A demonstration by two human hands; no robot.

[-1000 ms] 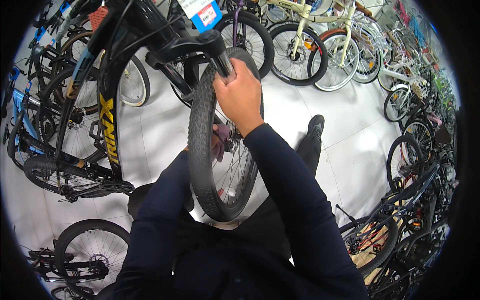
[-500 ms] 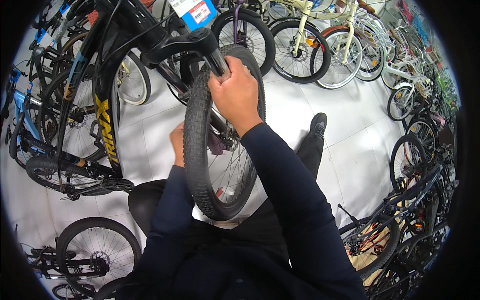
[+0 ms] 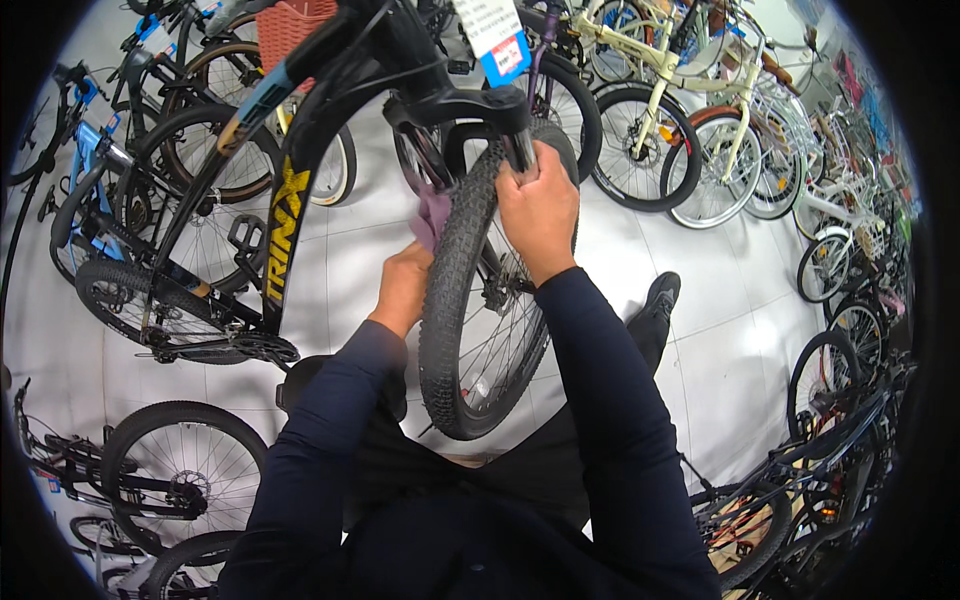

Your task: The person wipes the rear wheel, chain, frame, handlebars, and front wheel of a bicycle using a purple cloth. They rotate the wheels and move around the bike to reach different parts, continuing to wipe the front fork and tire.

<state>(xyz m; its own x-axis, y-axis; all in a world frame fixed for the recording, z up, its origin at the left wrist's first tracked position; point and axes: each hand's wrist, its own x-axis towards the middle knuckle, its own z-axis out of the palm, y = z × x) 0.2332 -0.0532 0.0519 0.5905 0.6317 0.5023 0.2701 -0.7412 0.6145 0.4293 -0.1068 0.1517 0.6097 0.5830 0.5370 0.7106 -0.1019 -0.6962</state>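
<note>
A black mountain bike frame (image 3: 285, 235) leans in from the upper left, its front wheel's knobby tire (image 3: 445, 310) standing between my legs. My right hand (image 3: 540, 215) is wrapped round the near leg of the suspension fork (image 3: 519, 150), just below the crown. Left of the tire, my left hand (image 3: 403, 288) is closed on a purple cloth (image 3: 433, 212), which sticks up beside the tire near the far fork leg. Part of the cloth is hidden by the tire. A paper tag (image 3: 497, 45) hangs above the fork crown.
Rows of parked bikes surround me. Cream bikes (image 3: 655, 100) stand at the back, a blue bike (image 3: 90, 190) at the left, and a bike wheel (image 3: 185, 480) at the lower left. Dark bikes (image 3: 750, 520) crowd the lower right. A red basket (image 3: 290, 38) is behind the frame.
My left hand has come out from behind the tire, bringing the purple cloth up on its left side. My right hand keeps its grip on the fork. The whole view has shifted.
</note>
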